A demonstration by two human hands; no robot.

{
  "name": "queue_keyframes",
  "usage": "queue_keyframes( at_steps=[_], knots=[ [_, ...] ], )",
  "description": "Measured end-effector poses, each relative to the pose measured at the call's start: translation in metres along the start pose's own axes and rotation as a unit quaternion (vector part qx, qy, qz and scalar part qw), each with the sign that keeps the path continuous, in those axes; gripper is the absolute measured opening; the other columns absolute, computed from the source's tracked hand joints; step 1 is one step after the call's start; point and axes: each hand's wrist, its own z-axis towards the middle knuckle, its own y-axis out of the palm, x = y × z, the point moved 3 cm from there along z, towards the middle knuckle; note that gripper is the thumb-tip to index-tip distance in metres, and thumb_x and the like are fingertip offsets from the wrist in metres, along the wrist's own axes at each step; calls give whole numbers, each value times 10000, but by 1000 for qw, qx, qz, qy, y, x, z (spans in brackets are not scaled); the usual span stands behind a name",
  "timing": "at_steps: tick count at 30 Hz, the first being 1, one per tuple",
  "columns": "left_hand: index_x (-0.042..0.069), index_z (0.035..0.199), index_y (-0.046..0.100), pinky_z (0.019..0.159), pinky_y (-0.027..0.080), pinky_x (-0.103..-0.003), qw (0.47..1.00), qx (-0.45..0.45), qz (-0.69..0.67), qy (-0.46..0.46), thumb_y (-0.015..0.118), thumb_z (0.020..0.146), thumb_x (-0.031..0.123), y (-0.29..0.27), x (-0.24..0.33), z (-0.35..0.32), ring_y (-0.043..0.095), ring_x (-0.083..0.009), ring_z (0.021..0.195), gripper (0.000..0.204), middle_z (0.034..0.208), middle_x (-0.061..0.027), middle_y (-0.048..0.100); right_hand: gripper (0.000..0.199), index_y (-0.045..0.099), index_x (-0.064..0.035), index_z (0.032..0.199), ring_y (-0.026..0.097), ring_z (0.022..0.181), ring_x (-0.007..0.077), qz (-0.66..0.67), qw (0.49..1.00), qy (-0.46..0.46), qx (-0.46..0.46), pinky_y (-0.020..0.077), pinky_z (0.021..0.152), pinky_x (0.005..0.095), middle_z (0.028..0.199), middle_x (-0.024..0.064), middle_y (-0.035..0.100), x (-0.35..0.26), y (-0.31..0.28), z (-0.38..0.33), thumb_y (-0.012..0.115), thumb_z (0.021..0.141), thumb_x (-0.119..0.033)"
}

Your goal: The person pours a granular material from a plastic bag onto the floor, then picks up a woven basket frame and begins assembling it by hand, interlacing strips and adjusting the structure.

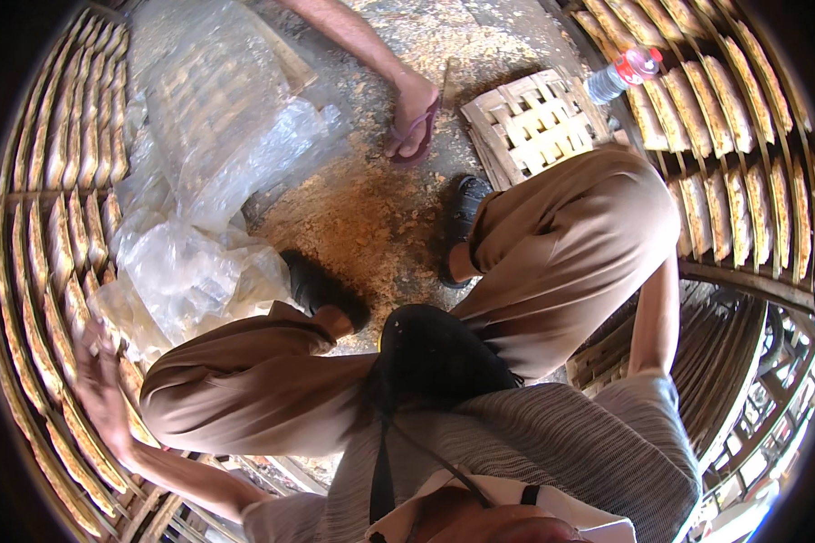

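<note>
My left hand [105, 389] is at the left rack [11, 204], its fingers stretched out and slightly blurred. It holds nothing that I can see, and I cannot tell whether it touches the rack. Rows of pale slabs with tan, crumbly edges [50, 362] stand on edge close beside it. My right forearm [656, 317] goes behind my raised right knee, which hides that hand. Just beyond this knee lies a stack of woven slatted trays [539, 127]. More tan-edged slabs [743, 213] fill the rack on the right.
Crumpled clear plastic sheeting [208, 262] covers the floor at left, partly over a slatted tray. Another person's foot in a flip-flop [417, 122] stands ahead on the crumb-strewn floor [344, 213]. A clear bottle with a red cap [620, 75] lies beside the right rack.
</note>
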Motion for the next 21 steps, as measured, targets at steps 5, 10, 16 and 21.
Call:
queue_keyframes(
  at_steps=[5, 10, 16, 21],
  knots=[
    [21, 1476, 640, 1155, 505, -379, 983, -4, 31, 183, 664, 1089, 195, -37, 121, 50, 659, -211, 1306, 425, 1425, -140, 703, 312, 705, 1, 1300, 699, 1006, 148, -16, 998, -49, 18, 544, 900, 310, 1115, 91, 762, -26, -28, -11, 632, 1061, -185],
    [22, 1462, 646, 1142, 514, -388, 947, -135, 58, 285, 663, 1089, 202, 21, 177, 58, 666, -220, 1293, 415, 1415, -146, 707, 473, 599, 10, 1494, 665, 1235, 163, -148, 972, -156, 94, 531, 1058, 320, 1317, 83, 732, -212, -85, -14, 659, 1111, -262],
    [24, 1446, 652, 1127, 525, -399, 922, -233, 90, 295, 662, 1089, 209, 78, 166, 52, 674, -230, 1278, 403, 1402, -152, 711, 336, 682, 8, 1352, 643, 808, 127, -199, 880, -432, -7, 535, 675, 263, 1029, 81, 745, -387, 40, -37, 681, 1084, -194],
    [24, 1432, 658, 1114, 534, -408, 920, -236, 93, 298, 661, 1089, 216, 74, 178, 48, 680, -239, 1266, 394, 1391, -158, 714, 349, 689, 20, 1357, 721, 922, 149, -283, 885, -322, -181, 597, 826, 333, 959, 94, 765, -342, 83, 6, 717, 1057, -157]
  ],
)
